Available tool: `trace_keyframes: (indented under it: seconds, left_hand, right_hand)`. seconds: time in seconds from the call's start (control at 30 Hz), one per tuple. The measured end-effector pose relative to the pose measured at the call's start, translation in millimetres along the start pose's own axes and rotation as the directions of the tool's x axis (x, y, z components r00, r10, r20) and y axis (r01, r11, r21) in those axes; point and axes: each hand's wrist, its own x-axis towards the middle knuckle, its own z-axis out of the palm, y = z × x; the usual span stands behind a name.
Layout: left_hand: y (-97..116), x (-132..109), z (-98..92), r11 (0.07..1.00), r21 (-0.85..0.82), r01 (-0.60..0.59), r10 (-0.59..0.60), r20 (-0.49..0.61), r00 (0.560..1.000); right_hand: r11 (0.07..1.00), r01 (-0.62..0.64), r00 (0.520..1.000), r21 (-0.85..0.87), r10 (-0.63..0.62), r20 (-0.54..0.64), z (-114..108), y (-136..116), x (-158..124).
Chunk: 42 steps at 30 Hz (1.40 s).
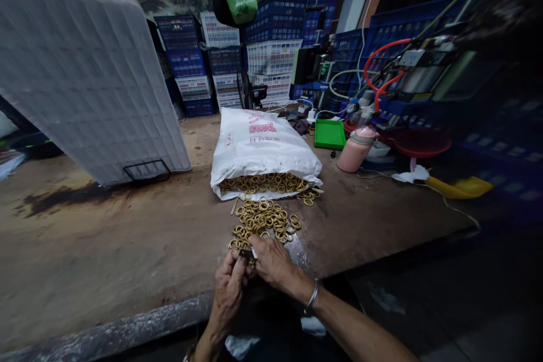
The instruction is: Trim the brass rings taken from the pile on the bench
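My left hand (229,283) is closed in a pinch at the table's front edge, and what it grips is hidden by the fingers. My right hand (274,261) meets it from the right, fingers curled round a small dark object (247,254) whose kind I cannot make out. Just beyond both hands lies a loose pile of brass-coloured rings (262,216). Many more rings (271,182) show in the mouth of a white woven sack (263,150) lying on its side with red print on top.
A tall white padded panel (93,79) stands on the table (127,249) at left. To the right are a green tray (330,134), a pink bottle (357,150), a yellow scoop (462,186) and a machine with orange hoses (418,79). Stacked crates (271,56) fill the back.
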Motion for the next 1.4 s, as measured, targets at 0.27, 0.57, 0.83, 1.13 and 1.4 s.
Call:
trace_keyframes:
  seconds: [0.27,0.57,0.83,1.13,1.4]
  left_hand:
    - [13.9,-4.9,2.0,0.926,-0.315,0.209,-0.194,0.078,0.978]
    - [3.1,8.4,-15.6,0.821,-0.507,0.262,-0.257,0.082,0.963]
    - [9.6,16.3,-26.2,0.716,-0.628,0.305,-0.366,0.035,0.93]
    - [4.8,20.2,-32.6,0.708,-0.63,0.32,-0.328,0.107,0.939]
    - [0.7,31.6,-22.8,0.833,-0.512,0.21,-0.251,-0.012,0.968]
  right_hand:
    - [0.99,-0.113,0.98,-0.084,0.097,-0.172,-15.9,36.1,33.9]
    - [0.972,-0.214,0.958,-0.095,0.19,-0.217,-19.9,63.6,108.6]
    - [0.957,-0.279,0.945,-0.08,0.259,-0.199,-0.7,47.2,142.1]
    - [0.976,-0.206,0.963,-0.063,0.191,-0.191,-6.5,41.5,144.9]
    - [0.974,0.226,0.958,0.028,-0.217,-0.186,-18.5,22.6,91.3]
